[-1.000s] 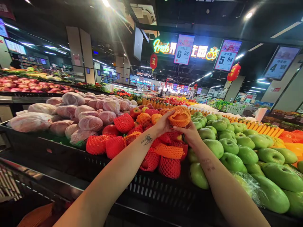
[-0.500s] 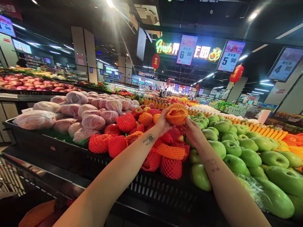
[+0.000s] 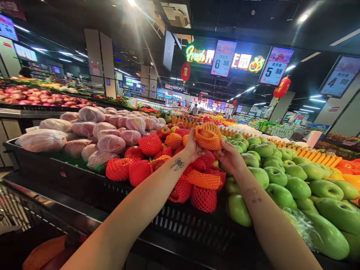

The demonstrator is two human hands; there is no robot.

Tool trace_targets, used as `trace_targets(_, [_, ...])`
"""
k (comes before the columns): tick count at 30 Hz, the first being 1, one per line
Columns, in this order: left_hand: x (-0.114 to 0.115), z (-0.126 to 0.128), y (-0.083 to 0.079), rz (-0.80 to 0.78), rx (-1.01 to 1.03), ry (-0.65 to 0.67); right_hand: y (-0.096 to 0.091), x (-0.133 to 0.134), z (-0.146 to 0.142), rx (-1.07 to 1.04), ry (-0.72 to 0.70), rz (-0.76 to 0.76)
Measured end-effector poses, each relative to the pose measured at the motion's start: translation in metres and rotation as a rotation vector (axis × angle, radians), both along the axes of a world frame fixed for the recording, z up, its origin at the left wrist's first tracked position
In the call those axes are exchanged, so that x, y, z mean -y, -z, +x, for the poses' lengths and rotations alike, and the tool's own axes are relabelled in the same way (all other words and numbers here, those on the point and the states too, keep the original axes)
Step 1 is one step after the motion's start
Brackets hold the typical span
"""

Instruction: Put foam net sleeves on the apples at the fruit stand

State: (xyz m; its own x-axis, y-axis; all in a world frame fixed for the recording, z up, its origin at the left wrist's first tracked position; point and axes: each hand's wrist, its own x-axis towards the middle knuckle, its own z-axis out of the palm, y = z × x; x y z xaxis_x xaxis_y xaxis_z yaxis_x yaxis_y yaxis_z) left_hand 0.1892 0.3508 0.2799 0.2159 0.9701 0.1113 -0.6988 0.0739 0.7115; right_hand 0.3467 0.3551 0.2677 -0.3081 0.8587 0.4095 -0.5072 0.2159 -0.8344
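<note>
Between my two hands is an apple in an orange foam net (image 3: 208, 136), held up over the pile. My left hand (image 3: 194, 147) grips its left side, fingers curled beneath it. From the right, my right hand (image 3: 230, 154) holds it with the fingertips at its side and underside. Below lie apples in red foam nets (image 3: 203, 196) and a loose orange foam net (image 3: 204, 179). Bare red apples (image 3: 134, 152) show among them. The netting covers most of the held fruit.
Green apples (image 3: 298, 186) are heaped at the right, and film-wrapped pinkish fruits (image 3: 111, 144) at the left. A black crate (image 3: 194, 228) holds the netted apples. An orange picket-style divider (image 3: 315, 159) runs behind. Price screens (image 3: 223, 58) hang overhead.
The netted apple has turned in my hands, so its other side faces me. It has shifted slightly left, and my hands stay around it.
</note>
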Motion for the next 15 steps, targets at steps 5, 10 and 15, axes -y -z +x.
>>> trace_targets(5, [-0.007, 0.004, 0.006, 0.045, -0.017, -0.031, 0.001, 0.001, 0.001, 0.105, 0.055, -0.086])
trace_targets(10, [-0.010, 0.005, 0.009, 0.092, -0.102, -0.076, 0.002, 0.004, -0.005, 0.009, 0.145, -0.026])
trace_targets(15, [-0.015, 0.005, 0.014, 0.221, -0.190, -0.046, 0.003, 0.001, -0.006, -0.063, 0.278, 0.080])
